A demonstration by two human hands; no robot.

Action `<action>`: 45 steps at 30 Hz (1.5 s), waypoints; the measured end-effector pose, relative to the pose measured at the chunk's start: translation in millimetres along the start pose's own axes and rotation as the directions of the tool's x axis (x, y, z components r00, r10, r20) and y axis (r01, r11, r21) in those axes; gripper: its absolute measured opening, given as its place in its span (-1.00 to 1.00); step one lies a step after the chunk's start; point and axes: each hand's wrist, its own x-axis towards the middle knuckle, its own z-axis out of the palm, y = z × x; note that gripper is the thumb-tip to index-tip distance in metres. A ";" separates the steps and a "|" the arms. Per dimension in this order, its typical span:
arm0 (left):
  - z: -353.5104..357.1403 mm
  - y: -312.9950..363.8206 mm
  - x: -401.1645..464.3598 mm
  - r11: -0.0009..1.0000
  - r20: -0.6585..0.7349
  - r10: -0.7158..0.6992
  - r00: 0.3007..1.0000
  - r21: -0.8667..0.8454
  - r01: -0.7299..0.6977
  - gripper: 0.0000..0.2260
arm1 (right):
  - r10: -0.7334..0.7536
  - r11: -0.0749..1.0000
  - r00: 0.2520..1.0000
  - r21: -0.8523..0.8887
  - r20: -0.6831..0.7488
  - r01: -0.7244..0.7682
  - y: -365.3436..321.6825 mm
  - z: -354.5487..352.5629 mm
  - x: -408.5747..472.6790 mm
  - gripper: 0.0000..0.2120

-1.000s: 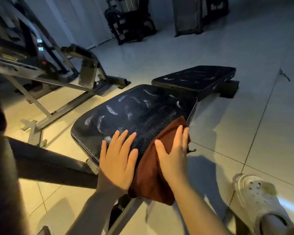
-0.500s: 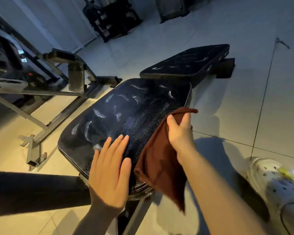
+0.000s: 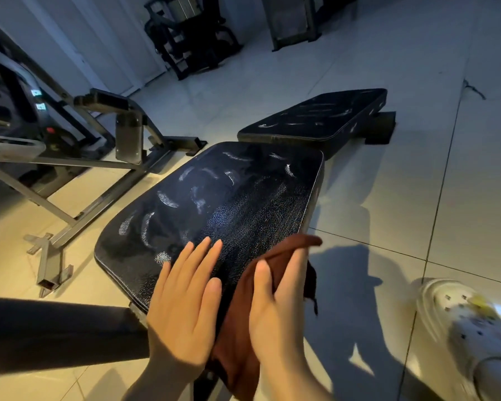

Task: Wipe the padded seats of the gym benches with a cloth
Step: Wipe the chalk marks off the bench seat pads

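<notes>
Brown soft cloth (image 3: 243, 322) is your working piece; it's light, limp, no stiffness of its own, so it follows whatever presses it; it lies over the near right corner of the near seat pad (image 3: 229, 204), with the lower part hanging off the pad's near edge and a fold poking out past the right edge; your right hand (image 3: 275, 311) is on top of it, fingers fairly straight, thumb out to the left, and whether it pinches the fabric or only presses it flat I cannot tell; your left hand (image 3: 182, 302) lies spread and flat on the bare pad just beside the cloth, holding nothing, looks like bracing; pad cover is black textured vinyl, cracked and flaky with pale streaks across the far half, likely firm foam under it and a bit slick where smooth; expect the cloth to bunch and slide under one palm rather than stay spread, so take it near the middle, gather the hanging tail into the palm, press flat; second pad (image 3: 318, 120) sits farther off, equally streaked; judging by the marks, most wiping is yet to be done; loose flakes may snag the fabric.
</notes>
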 end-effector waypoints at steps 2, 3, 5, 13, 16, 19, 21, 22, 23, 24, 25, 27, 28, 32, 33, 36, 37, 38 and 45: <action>0.8 -0.5 -0.3 1.000 -0.011 0.006 1.000 0.009 -0.006 -0.54 | 0.030 0.998 0.998 -0.058 0.051 -0.027 -5.1 -7.9 32.4 -0.33; 1.3 -0.5 -0.5 1.000 -0.020 0.000 1.000 0.003 0.000 -0.54 | 0.044 0.996 0.997 -0.082 0.067 -0.039 -7.9 -11.6 53.0 -0.33; 2.2 0.4 -1.2 1.000 -0.026 -0.009 1.000 -0.002 0.009 -0.53 | 0.105 0.987 0.992 -0.128 0.067 -0.095 -16.8 -17.1 92.2 -0.33; 2.9 -0.4 -0.4 0.998 -0.016 -0.045 0.999 0.044 0.046 -0.54 | 0.064 0.972 0.994 -0.230 0.089 -0.042 -24.3 -12.2 40.6 -0.31; 3.2 -1.0 0.9 0.994 0.029 -0.060 0.998 0.091 0.057 -0.52 | 0.012 0.976 0.994 -0.219 0.113 0.013 -18.2 -11.6 2.7 -0.30; 3.1 -0.8 1.6 0.985 0.054 -0.106 0.993 0.142 0.098 -0.49 | 0.036 0.975 0.991 -0.220 0.133 -0.006 -17.1 -13.5 27.6 -0.32; 3.7 4.5 4.5 0.971 0.048 -0.207 0.977 0.131 0.200 -0.42 | 0.055 0.973 0.989 -0.231 0.136 -0.023 -18.6 -18.9 65.7 -0.33; 4.3 7.6 5.9 0.960 0.031 -0.252 0.967 0.131 0.246 -0.39 | 0.069 0.972 0.988 -0.233 0.138 -0.035 -19.0 -21.3 86.7 -0.33; 5.0 10.2 7.4 0.952 0.010 -0.279 0.960 0.133 0.276 -0.39 | 0.094 0.971 0.987 -0.230 0.130 -0.062 -19.9 -23.3 108.8 -0.33; 6.0 12.8 8.7 0.949 -0.004 -0.288 0.958 0.134 0.286 -0.42 | 0.120 0.970 0.986 -0.227 0.116 -0.092 -22.3 -24.2 129.4 -0.34; 7.1 14.3 9.4 0.951 -0.011 -0.280 0.960 0.135 0.279 -0.45 | 0.147 0.967 0.984 -0.222 0.097 -0.123 -23.7 -24.2 147.7 -0.34; 8.3 13.5 9.4 0.955 -0.018 -0.261 0.965 0.143 0.261 -0.49 | 0.189 0.960 0.980 -0.219 0.056 -0.172 -27.0 -21.7 167.9 -0.37; 9.2 11.9 8.4 0.955 -0.016 -0.260 0.965 0.145 0.259 -0.49 | 0.194 0.962 0.980 -0.203 0.041 -0.182 -28.5 -20.5 166.0 -0.38; 9.5 13.2 8.1 0.954 -0.030 -0.269 0.963 0.127 0.270 -0.46 | 0.129 0.986 0.988 -0.121 0.084 -0.118 -25.7 -19.0 105.3 -0.36; 9.9 13.1 8.0 0.955 -0.027 -0.262 0.965 0.134 0.264 -0.45 | 0.113 0.986 0.989 -0.130 0.099 -0.099 -23.3 -19.2 84.5 -0.35; 10.5 12.0 7.4 0.955 -0.034 -0.253 0.967 0.154 0.255 -0.45 | 0.062 0.992 0.989 -0.115 0.134 -0.047 -16.0 -23.2 41.9 -0.37; 10.8 11.4 7.3 0.957 -0.036 -0.240 0.970 0.158 0.243 -0.46 | 0.064 0.993 0.988 -0.108 0.144 -0.048 -13.1 -24.4 39.2 -0.37; 10.4 11.3 6.6 0.961 -0.038 -0.222 0.974 0.163 0.225 -0.47 | 0.072 0.992 0.985 -0.110 0.154 -0.056 -12.3 -25.3 40.8 -0.37; 9.6 10.1 6.9 0.969 -0.052 -0.197 0.979 0.141 0.202 -0.47 | 0.106 0.987 0.993 -0.124 0.056 -0.099 -13.1 -18.4 152.3 -0.39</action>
